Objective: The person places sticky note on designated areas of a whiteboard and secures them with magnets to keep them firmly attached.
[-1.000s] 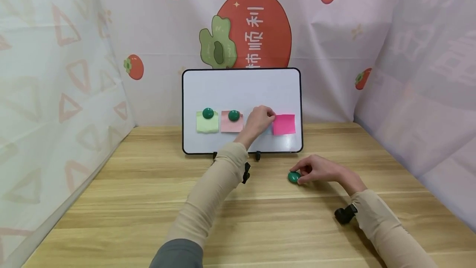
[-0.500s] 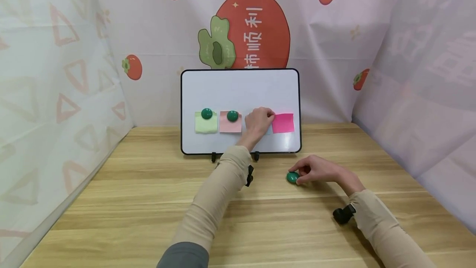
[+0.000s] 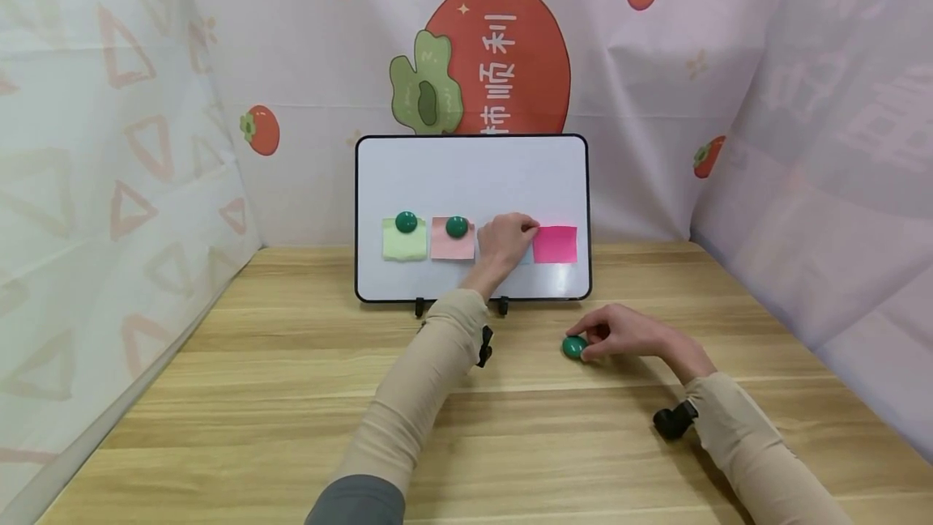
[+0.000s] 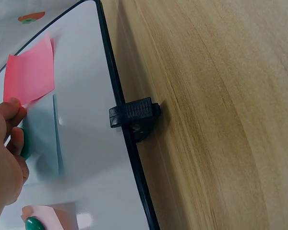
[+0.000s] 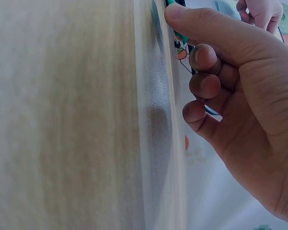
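Note:
A whiteboard (image 3: 474, 177) with a black frame stands upright on the table. My left hand (image 3: 503, 240) pinches the upper left corner of a bright pink sticky note (image 3: 555, 245) against the board. Behind that hand is a light blue sticky note (image 4: 41, 143), with a green magnet (image 4: 25, 143) partly hidden by the fingers. Further left, a pale green note (image 3: 404, 245) and a light pink note (image 3: 452, 248) each carry a green round magnet (image 3: 406, 222). On the table, my right hand (image 3: 627, 330) holds another green magnet (image 3: 573, 347) between thumb and index finger.
Black clip feet (image 3: 503, 305) support the board's lower edge and stick out onto the wooden table (image 3: 255, 395). Printed cloth walls (image 3: 656, 71) enclose the table at the back and on both sides.
My left hand has lowered slightly on the board, and the bright pink note sits a touch lower than half a second ago. My right hand stays in place with its magnet.

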`<act>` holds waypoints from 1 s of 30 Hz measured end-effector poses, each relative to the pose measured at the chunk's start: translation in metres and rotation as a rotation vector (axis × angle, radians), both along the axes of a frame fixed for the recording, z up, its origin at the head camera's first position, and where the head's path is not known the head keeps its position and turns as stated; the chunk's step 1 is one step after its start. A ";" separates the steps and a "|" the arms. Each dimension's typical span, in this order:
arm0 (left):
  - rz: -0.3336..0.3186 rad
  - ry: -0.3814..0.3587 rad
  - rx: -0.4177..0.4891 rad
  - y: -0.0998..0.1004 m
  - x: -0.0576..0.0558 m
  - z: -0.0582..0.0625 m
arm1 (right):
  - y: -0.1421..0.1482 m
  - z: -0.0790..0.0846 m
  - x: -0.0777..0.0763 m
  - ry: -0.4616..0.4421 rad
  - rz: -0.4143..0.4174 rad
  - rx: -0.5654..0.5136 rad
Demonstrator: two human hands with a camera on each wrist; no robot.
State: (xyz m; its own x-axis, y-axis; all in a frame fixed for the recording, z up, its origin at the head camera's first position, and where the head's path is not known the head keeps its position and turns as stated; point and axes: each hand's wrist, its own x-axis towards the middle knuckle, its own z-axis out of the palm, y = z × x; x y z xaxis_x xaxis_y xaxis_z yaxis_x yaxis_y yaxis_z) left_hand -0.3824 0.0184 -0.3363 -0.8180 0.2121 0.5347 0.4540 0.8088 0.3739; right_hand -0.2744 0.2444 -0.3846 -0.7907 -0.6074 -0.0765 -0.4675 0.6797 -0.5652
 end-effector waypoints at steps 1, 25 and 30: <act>0.001 0.003 -0.001 -0.001 0.000 0.000 | 0.000 0.000 0.000 0.001 0.000 -0.001; -0.024 0.024 0.037 -0.004 -0.002 0.000 | -0.007 0.016 -0.020 0.502 -0.044 -0.179; -0.021 0.007 0.026 -0.002 -0.001 0.001 | -0.010 0.020 -0.033 0.691 -0.043 -0.222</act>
State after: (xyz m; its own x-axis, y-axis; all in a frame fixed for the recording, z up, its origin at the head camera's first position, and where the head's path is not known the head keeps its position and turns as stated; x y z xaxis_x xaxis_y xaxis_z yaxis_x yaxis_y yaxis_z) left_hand -0.3834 0.0166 -0.3351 -0.8096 0.2153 0.5461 0.4739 0.7887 0.3917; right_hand -0.3077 0.2339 -0.3644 -0.6373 -0.5181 0.5705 -0.7432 0.6089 -0.2772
